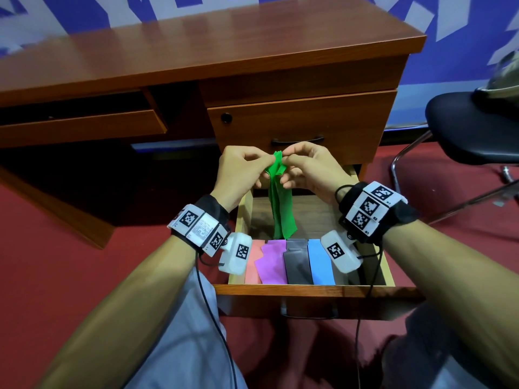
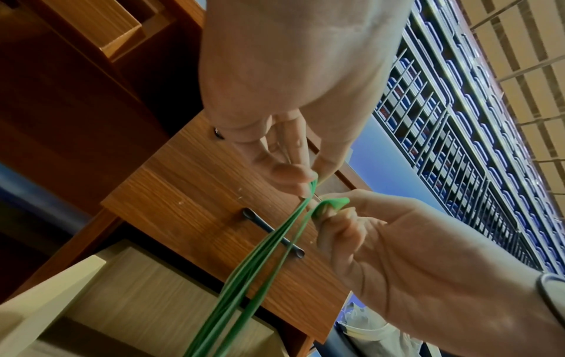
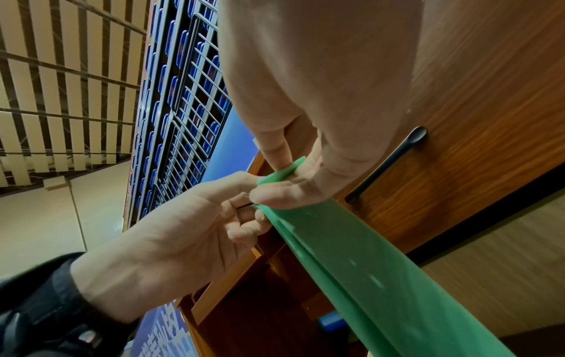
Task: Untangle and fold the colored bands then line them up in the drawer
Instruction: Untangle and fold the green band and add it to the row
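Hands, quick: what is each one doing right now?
Left hand: pinching the top of the green band.
Right hand: pinching the same green band's top.

Brown wooden desk (image 1: 213,49) on red carpet (image 1: 56,262); blue-and-white patterned wall (image 1: 252,7) behind; black chair (image 1: 471,127) at right.

We find bare floor in the open wooden drawer (image 1: 389,272) behind four flat folded bands (image 1: 289,262); the hanging green elastic band (image 1: 280,209) obstructs its middle.
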### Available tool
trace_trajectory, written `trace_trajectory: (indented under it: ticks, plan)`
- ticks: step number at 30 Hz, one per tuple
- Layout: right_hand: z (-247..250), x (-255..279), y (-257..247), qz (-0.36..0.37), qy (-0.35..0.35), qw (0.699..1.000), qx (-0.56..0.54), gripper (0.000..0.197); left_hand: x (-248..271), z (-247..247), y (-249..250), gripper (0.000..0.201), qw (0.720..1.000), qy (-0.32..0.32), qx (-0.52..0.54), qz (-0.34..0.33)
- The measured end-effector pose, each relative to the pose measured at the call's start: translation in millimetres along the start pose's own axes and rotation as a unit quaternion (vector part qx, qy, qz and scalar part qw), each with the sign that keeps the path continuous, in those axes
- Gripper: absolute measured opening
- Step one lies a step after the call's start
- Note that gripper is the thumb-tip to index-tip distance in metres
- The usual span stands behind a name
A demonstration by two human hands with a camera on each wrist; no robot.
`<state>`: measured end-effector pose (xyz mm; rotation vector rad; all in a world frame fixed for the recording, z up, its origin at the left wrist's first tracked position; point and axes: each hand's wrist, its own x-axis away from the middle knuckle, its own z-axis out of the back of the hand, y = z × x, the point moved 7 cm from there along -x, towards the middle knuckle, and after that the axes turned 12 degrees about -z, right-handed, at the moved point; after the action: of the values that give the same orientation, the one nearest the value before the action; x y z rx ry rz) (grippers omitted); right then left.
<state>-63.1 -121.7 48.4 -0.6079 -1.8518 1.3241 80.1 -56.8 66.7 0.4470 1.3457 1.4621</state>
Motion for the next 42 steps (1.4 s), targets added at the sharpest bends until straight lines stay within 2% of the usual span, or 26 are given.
trace_trajectory:
  ticks: [5,11,20,29,36,40,42]
  plan:
    - [-4.4,0.8,2.2,-0.011,-0.015,1.0,-0.004,0.01,2.1,-2.7,7.4,0.013,0.999,-0.026,-0.023,-0.03]
    - [-7.2,-0.2,1.3,-0.014,-0.022,1.0,0.006,0.024,2.7,-1.3,9.7,0.012,0.997,-0.036,-0.05,-0.045]
    - [-7.3,1.5,3.1,-0.033,-0.037,0.999,-0.005,0.022,3.6,2.2,18.6,0.015,0.993,-0.03,-0.092,-0.069]
    - [-8.2,0.1,5.0,-0.032,-0.057,0.998,0.017,0.028,4.0,1.5,18.9,0.017,0.991,-0.056,-0.1,-0.066]
    - [-11.7,1.9,3.2,-0.033,-0.084,0.996,0.023,0.038,3.6,2.8,19.1,0.014,0.988,-0.077,-0.107,-0.085]
    - [-12.0,-3.2,6.4,-0.067,-0.082,0.994,-0.018,0.048,3.5,2.5,20.4,0.006,0.981,-0.089,-0.139,-0.102]
    - [-11.1,-3.7,4.2,-0.059,-0.083,0.995,0.01,0.042,1.7,5.9,24.2,0.009,0.976,-0.072,-0.163,-0.122]
